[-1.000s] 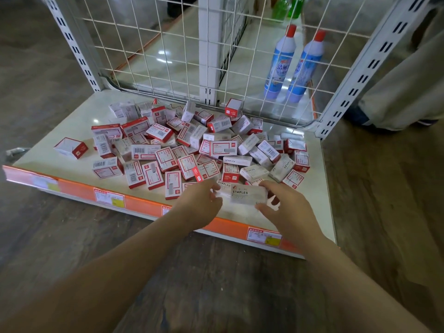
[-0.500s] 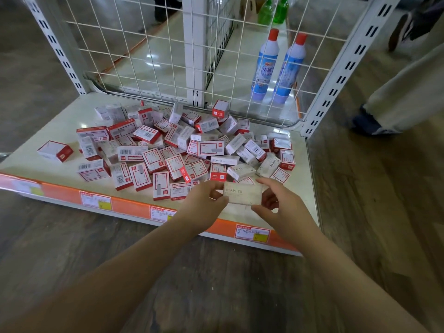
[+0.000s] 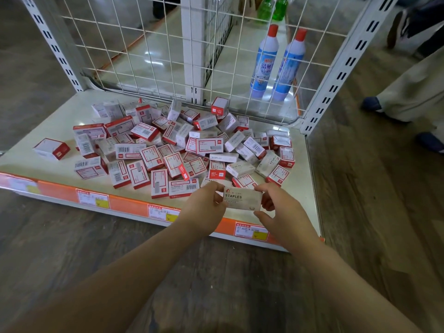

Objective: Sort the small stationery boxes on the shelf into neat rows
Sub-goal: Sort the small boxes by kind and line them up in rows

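A white box printed STAPLES [image 3: 242,198] is held just above the front of the shelf [image 3: 48,123]. My left hand [image 3: 206,207] pinches its left end. My right hand [image 3: 281,210] pinches its right end between thumb and fingers. Behind them several red-and-white staple boxes lie in a loose heap [image 3: 168,150], turned every way. One box [image 3: 51,149] sits apart at the left, and another [image 3: 219,105] stands against the wire grid.
The shelf has an orange price strip [image 3: 129,205] along its front edge and a white wire grid [image 3: 149,56] at the back. Two blue bottles [image 3: 276,63] stand behind the grid. A person's trouser leg and shoes [image 3: 408,104] are at the right on the wooden floor.
Both hands lifted the STAPLES box off the front of the heap and raised it slightly, its printed face now turned up toward me.
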### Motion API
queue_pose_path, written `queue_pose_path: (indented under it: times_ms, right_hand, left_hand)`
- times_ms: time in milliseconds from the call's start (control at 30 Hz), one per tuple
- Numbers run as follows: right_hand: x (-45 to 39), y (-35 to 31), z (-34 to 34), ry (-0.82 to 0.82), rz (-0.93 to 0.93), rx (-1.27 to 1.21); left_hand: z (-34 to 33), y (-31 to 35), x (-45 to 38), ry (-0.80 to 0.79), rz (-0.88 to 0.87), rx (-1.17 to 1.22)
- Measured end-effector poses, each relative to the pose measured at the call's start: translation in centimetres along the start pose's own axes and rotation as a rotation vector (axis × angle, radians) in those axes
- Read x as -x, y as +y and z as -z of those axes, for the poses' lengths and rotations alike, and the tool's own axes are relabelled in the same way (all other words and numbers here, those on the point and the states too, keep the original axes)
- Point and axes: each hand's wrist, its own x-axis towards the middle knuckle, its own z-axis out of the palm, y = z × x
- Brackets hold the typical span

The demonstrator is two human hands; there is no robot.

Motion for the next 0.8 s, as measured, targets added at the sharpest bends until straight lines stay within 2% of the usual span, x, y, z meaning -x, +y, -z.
queue_pose_path:
  times_ms: [233, 400, 567, 800]
  right_hand:
    - [-0.1, 0.8, 0.4, -0.063, -0.023, 0.037]
    - [-0.8, 1.3, 0.2, -0.168, -0.1, 0.079]
    - [-1.8, 1.2, -0.4, -0.196, -0.138, 0.071]
    - [-3.1, 1.7, -1.6, -0.264, -0.194, 0.042]
  left_hand:
    - [-0.1, -0.9, -0.3, -0.004, 0.031, -0.02]
    - [0.3, -1.2, -0.7, 0.035, 0.033, -0.155]
    - [0.5, -1.4, -1.0, 0.008, 0.021, -0.304]
    - [0.2, -1.7, -1.8, -0.014, 0.009, -0.39]
